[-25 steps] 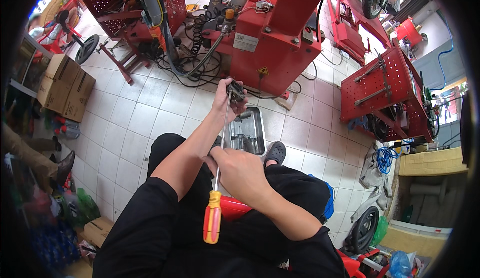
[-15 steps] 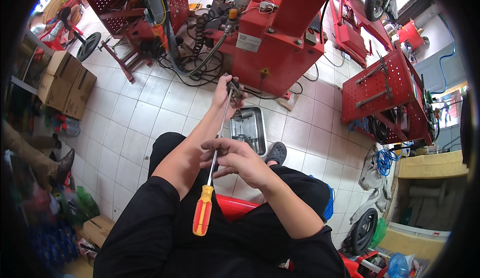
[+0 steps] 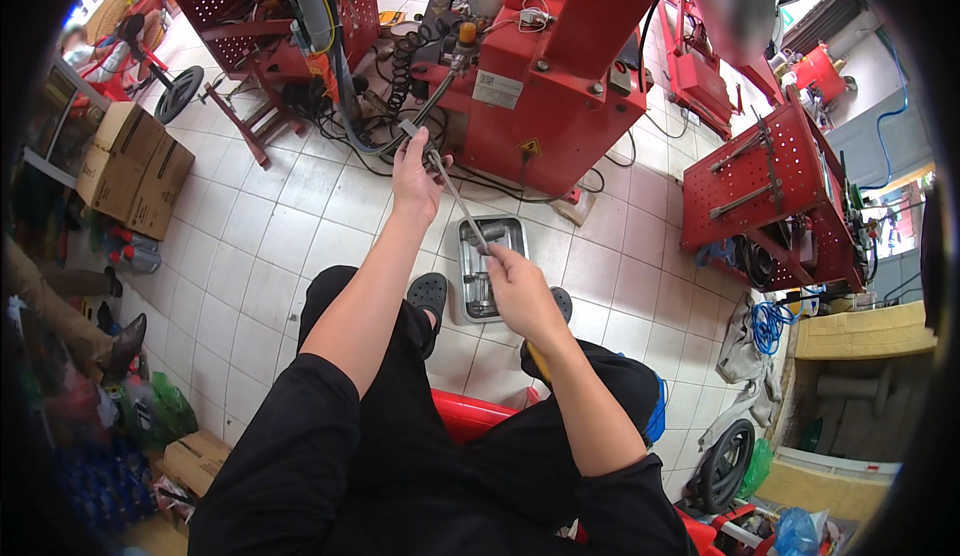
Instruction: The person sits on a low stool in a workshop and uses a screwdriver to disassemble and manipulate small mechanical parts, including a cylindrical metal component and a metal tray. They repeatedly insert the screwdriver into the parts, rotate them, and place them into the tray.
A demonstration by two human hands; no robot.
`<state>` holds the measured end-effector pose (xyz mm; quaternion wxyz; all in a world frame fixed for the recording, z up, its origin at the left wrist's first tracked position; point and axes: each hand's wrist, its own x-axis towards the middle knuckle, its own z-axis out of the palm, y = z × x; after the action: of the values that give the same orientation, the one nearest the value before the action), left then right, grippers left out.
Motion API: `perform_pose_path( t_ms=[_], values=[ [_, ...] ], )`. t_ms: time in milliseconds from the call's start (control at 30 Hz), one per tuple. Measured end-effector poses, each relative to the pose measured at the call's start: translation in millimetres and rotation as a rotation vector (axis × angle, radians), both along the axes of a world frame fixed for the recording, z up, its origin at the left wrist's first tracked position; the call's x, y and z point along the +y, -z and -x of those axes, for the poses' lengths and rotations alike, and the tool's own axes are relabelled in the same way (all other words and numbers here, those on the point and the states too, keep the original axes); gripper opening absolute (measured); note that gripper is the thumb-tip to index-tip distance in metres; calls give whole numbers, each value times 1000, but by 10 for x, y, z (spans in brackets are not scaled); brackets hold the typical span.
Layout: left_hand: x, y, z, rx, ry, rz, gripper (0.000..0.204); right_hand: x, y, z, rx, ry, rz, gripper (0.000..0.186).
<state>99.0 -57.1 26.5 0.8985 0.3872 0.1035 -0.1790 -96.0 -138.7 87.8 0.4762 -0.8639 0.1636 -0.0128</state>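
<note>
My left hand [image 3: 416, 178] is closed around a small dark metal part [image 3: 431, 162], mostly hidden by the fingers. A long screwdriver [image 3: 461, 202] slants from that part down to the right, its tip against or beside it; exactly where cannot be told. My right hand [image 3: 522, 294] pinches the screwdriver's shaft between thumb and fingers. Behind my right wrist only a bit of the yellow handle shows. Below the hands, on the tiled floor, sits a metal tray [image 3: 464, 288] with several metal pieces and tools in it.
A red machine [image 3: 560, 106] with cables and hoses at its base stands just ahead. A red perforated cart [image 3: 740, 181] is on the right. Cardboard boxes [image 3: 135, 171] stand on the left. A red seat [image 3: 465, 416] shows between my legs. At far left another person's shoe [image 3: 128, 341] shows.
My left hand has moved slightly left and up with the metal part. My right hand, loosely spread before, has moved right and now pinches the shaft. The screwdriver's handle end has swung right.
</note>
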Motion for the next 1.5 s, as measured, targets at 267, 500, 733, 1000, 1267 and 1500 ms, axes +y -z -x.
perform_pose_path(
  t_ms=[267,500,733,1000,1267,1500],
  values=[
    [6,-74,42,-91,37,36,26,-61,-272,2,146,60,-48,35],
    [16,-95,42,-159,104,130,25,-145,-73,-48,157,63,-455,24],
    [-19,-114,53,-155,74,151,25,-225,-139,-47,158,72,-408,25],
    [-12,-73,68,-149,62,90,30,-115,-200,21,-3,119,47,29],
    [-8,-55,48,-177,114,112,33,-246,-163,-13,180,39,-252,31],
    [-82,-95,98,-115,111,84,26,-462,-158,34,164,-31,-103,33]
  ],
)
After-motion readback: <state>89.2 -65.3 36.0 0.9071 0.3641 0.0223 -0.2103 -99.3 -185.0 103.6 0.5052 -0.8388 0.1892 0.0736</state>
